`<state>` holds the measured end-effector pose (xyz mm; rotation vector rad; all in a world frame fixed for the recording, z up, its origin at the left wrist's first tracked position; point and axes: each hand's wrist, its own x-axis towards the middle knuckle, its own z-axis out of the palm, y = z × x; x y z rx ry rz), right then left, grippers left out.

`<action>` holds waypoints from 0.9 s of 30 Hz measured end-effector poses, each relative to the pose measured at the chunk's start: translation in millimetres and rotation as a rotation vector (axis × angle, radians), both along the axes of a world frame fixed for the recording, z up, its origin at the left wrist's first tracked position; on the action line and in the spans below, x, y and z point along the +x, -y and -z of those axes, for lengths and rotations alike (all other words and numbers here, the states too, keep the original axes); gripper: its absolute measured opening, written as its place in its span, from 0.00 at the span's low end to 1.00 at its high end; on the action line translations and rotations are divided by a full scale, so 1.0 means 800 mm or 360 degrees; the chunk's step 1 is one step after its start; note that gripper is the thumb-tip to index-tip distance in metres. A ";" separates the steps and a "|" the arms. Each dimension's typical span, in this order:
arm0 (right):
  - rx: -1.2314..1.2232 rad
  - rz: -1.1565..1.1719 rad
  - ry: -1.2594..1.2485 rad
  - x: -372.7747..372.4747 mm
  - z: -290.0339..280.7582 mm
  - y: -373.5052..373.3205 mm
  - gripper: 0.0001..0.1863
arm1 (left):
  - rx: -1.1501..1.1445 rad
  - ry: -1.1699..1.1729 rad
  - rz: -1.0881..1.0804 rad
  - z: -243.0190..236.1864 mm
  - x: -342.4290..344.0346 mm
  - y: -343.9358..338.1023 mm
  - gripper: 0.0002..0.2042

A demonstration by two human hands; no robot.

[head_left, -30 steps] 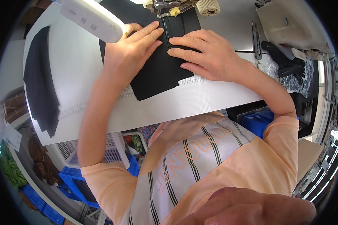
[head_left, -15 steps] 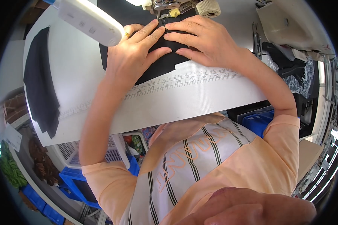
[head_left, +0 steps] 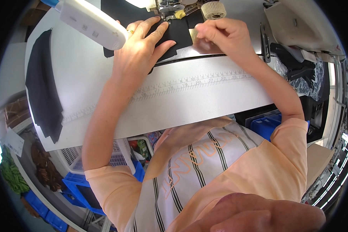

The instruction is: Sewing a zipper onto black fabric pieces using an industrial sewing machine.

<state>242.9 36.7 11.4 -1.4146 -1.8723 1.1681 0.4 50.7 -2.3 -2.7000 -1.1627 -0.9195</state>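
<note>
Surface (head_left: 205, 104) in white, a ruler scale (head_left: 197, 82) printed along it, runs beneath everything, its far end cut off. The black fabric panel (head_left: 181, 36) lies at the presser foot (head_left: 169, 18), its top leaving the view and its middle covered by a hand. A 2nd black fabric piece (head_left: 44, 89) rests well apart, at the left. A white elongated housing (head_left: 94, 25) hides some of the panel's left side. Only the lower part of the sewing machine (head_left: 171, 7) shows. The left hand (head_left: 141, 48) lies flat on the panel, fingers wide, 2 tips just beside the presser foot. The right hand (head_left: 230, 36) curls its fingers narrow near the panel's right edge; whether they pinch anything, I cannot tell. A ring (head_left: 130, 31) circles 1 left finger.
</note>
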 end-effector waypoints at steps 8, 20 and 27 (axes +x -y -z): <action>-0.0331 -0.0137 -0.0713 0.009 -0.013 -0.038 0.11 | 0.0083 -0.0004 0.0008 0.013 0.000 0.008 0.18; 0.1466 -0.0252 0.0714 -0.021 0.020 -0.019 0.16 | -0.0139 -0.0048 -0.0048 -0.001 -0.001 0.001 0.21; 0.1489 -0.0232 0.0699 -0.020 0.025 -0.023 0.16 | -0.0047 -0.0127 -0.0027 0.001 -0.002 -0.004 0.21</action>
